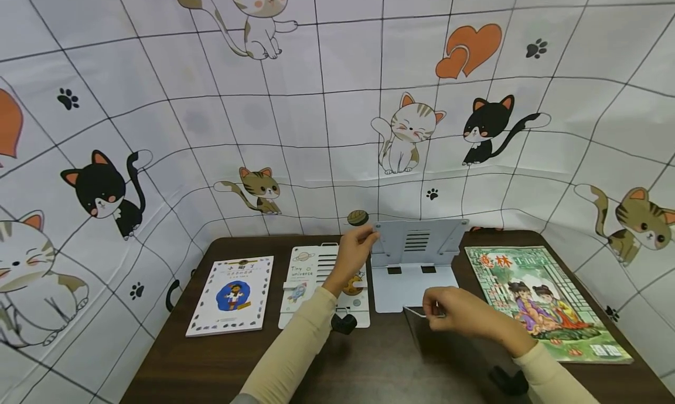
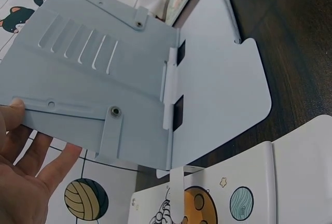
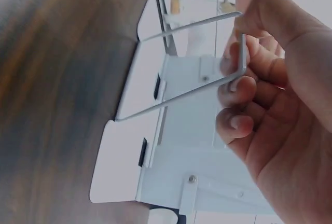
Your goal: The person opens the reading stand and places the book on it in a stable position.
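A metal book stand (image 1: 415, 238) stands at the back middle of the table, its slotted grey-blue back plate (image 2: 93, 99) raised and its white base plate (image 1: 408, 290) flat below. My left hand (image 1: 354, 254) pinches the back plate's left edge near the top corner, with the thumb on its face. At the front of the base, my right hand (image 1: 461, 313) pinches the end of a thin U-shaped wire bracket (image 3: 179, 96) between thumb and fingers. The bracket is tilted up off the base. Both of its arms run to the base's front edge.
Left of the stand lies a white "Tiny universe" book stand (image 1: 295, 319) with slots and space pictures. A white booklet (image 1: 200, 319) lies farther left on the dark table (image 1: 369, 369). To the right is a green illustrated magazine (image 1: 527, 298). A cat-print sheet (image 1: 348, 123) hangs behind.
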`<state>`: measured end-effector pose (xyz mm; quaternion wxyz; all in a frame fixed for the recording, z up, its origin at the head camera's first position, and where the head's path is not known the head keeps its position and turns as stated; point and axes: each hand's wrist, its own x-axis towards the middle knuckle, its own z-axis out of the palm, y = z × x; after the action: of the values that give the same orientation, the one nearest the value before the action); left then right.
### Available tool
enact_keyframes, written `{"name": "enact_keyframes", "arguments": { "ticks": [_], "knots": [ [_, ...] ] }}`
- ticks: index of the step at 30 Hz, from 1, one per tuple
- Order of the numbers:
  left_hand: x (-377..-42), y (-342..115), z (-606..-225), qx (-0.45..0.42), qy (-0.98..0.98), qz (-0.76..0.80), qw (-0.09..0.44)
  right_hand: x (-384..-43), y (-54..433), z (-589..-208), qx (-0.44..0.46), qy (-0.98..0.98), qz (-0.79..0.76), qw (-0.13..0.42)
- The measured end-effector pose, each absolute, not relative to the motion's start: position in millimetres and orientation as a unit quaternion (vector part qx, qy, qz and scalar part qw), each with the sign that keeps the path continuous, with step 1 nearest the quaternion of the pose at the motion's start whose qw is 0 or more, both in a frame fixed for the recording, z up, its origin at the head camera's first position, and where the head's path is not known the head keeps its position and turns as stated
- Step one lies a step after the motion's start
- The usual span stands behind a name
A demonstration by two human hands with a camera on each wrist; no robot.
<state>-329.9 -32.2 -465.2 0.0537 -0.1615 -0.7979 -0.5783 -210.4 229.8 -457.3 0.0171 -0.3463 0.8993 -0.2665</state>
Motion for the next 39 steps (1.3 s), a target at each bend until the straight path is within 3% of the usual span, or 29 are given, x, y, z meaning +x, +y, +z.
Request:
{"name": "enact_keyframes", "arguments": {
  "ticks": [8,16,27,39],
  "knots": [
    [-328,-33,-465,-0.172,-0.801,-0.569,0.066,-229,233,-458,-0.318,0.895,-0.302,-0.084],
    [-329,-31,-466,-0.186,-0.804,-0.56,0.077,-241,238,-472,-0.248,0.898,-0.34,-0.129],
    [-329,-33,-467,-0.174,-0.805,-0.561,0.081,-244,252,-513,-0.204,0.901,-0.37,-0.095],
    [-325,-34,-470,-0.19,-0.814,-0.542,0.089,-253,251,-518,-0.128,0.898,-0.417,-0.047]
  ]
}}
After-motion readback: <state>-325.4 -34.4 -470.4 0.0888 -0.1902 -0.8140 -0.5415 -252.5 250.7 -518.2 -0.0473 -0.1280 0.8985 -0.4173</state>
